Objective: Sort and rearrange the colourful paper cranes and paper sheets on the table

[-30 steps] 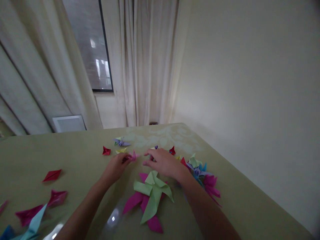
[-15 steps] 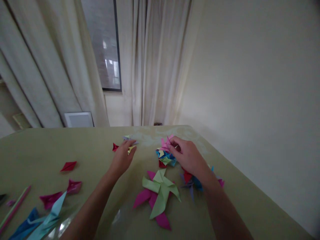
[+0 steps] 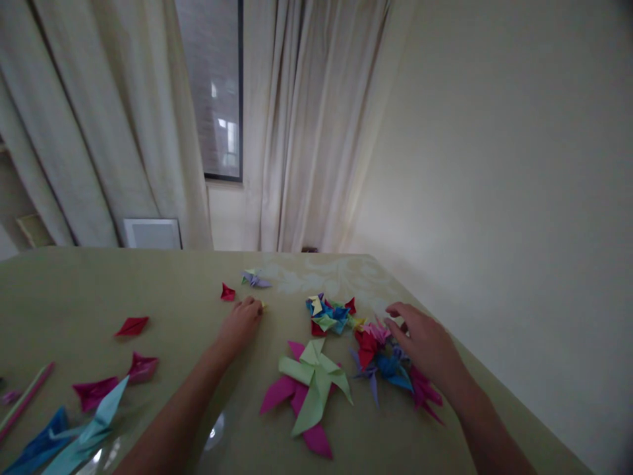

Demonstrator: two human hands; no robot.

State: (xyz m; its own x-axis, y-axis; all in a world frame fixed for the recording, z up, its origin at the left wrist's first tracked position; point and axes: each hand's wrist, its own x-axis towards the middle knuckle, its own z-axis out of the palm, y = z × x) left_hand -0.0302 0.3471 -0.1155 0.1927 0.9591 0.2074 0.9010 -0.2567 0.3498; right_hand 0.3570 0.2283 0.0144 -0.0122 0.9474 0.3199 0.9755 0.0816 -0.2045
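Note:
My left hand (image 3: 243,319) rests low over the table, its fingers curled on a small yellow folded-paper piece (image 3: 265,306), mostly covered by the fingertips. My right hand (image 3: 424,338) is on the right with thumb and fingers apart, holding nothing. Just left of it, a pink paper figure (image 3: 376,331) lies on a pile of origami that includes a red piece (image 3: 366,348), a blue figure (image 3: 393,371) and a magenta figure (image 3: 425,390). Between the hands is a cluster of small blue, green and red folded pieces (image 3: 330,315).
Pale green and magenta pinwheels (image 3: 316,379) lie stacked at the front. A purple paper figure (image 3: 255,280) and a red piece (image 3: 227,292) sit behind my left hand. More origami, including a light blue crane (image 3: 93,429), and straws (image 3: 27,399) lie left.
My right hand has moved right and toward me, leaving the pink figure on the right pile and parting its fingers. My left hand has shifted slightly, its fingers closing on the yellow piece.

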